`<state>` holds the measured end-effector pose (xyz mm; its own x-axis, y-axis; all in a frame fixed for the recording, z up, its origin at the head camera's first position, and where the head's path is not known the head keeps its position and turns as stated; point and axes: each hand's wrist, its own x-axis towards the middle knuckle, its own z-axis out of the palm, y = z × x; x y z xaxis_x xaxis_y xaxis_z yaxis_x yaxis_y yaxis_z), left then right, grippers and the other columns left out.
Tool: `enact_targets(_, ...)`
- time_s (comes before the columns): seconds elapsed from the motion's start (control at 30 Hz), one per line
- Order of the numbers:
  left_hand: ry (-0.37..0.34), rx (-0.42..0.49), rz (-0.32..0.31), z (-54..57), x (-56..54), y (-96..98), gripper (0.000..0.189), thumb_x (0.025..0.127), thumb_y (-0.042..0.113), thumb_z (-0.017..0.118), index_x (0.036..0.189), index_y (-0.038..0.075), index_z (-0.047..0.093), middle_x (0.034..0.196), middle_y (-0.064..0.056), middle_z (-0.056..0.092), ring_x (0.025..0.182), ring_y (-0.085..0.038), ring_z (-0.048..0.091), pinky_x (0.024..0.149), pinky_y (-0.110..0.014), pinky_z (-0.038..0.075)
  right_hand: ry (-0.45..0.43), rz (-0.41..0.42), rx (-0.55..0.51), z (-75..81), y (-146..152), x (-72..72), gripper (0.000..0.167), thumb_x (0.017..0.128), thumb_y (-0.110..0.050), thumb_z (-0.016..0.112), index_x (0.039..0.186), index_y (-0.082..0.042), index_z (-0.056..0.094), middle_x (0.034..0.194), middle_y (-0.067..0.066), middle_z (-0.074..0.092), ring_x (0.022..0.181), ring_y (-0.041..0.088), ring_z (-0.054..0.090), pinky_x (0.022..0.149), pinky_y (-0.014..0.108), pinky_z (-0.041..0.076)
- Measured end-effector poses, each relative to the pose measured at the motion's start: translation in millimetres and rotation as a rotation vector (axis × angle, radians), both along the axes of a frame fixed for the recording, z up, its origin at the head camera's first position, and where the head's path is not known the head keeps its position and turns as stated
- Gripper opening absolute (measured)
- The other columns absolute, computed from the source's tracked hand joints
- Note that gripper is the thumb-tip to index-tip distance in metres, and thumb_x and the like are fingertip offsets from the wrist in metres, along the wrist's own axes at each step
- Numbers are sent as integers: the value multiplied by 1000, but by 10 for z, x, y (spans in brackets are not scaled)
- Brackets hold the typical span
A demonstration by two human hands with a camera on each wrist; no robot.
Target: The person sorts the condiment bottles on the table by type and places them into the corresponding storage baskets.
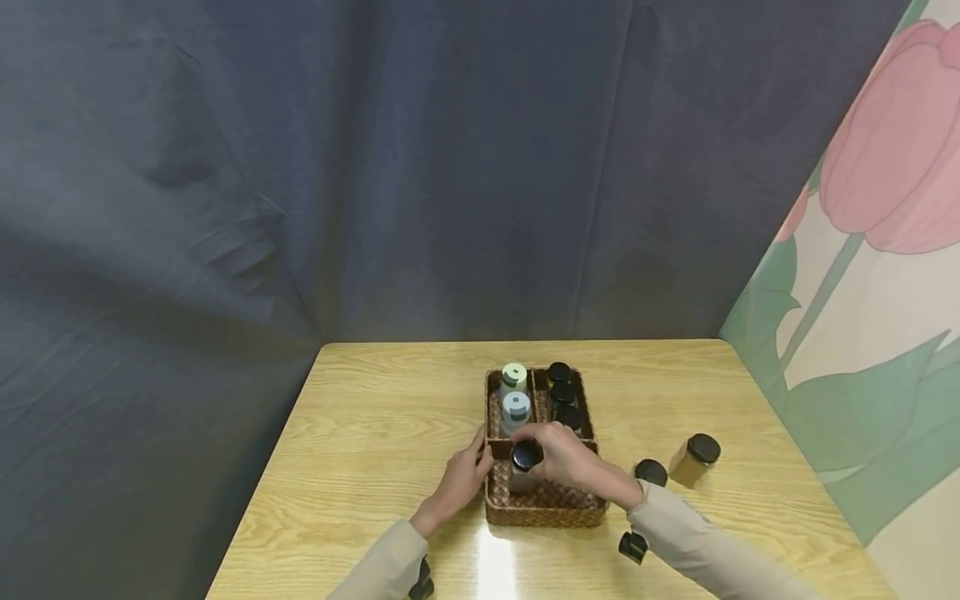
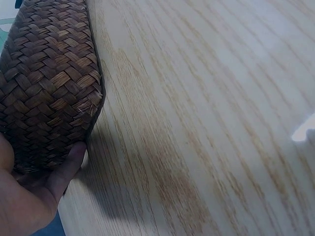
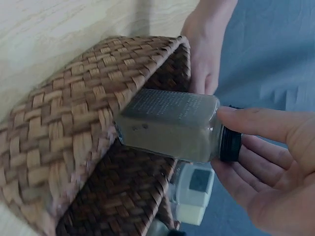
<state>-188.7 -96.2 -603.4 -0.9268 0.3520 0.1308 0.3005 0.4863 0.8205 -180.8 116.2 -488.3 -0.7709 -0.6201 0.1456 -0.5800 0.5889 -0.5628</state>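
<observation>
A brown woven basket [image 1: 547, 518] with compartments stands on the table. My right hand [image 1: 562, 454] pinches a square glass jar [image 3: 170, 128] around its black lid [image 1: 527, 454], thumb on one side and fingers on the other. The jar hangs upright over the wide front compartment, its lower end inside the basket walls; printed text covers one of its faces. My left hand [image 1: 461, 479] rests against the basket's left side, and in the left wrist view one fingertip [image 2: 76, 150] touches the woven wall near its lower edge.
Two bottles with pale lids [image 1: 515, 406] fill the back left compartment, and several black-lidded jars [image 1: 562, 393] line the back right one. Right of the basket stand a jar of brown contents [image 1: 693, 460] and another black lid [image 1: 651, 472]. A dark curtain [image 1: 480, 183] hangs behind the table.
</observation>
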Motion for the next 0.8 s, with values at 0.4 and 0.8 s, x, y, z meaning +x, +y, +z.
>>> enact_targets(0.4,-12,1,-6,4,3,-6,55,108,22,40,157,1,23,56,2,56,42,-3,44,46,-21,43,30,24,34,-153,-165,-37,49,65,8,87,111,4,70,109,14,70,98,30,67,83,44,54)
enact_targets(0.8,-4,-4,-2,4,1,-5,57,109,29,39,157,2,23,52,4,49,37,-1,34,42,-21,37,41,18,25,-261,-218,-71,49,64,7,88,109,3,70,105,15,71,93,29,69,77,35,56)
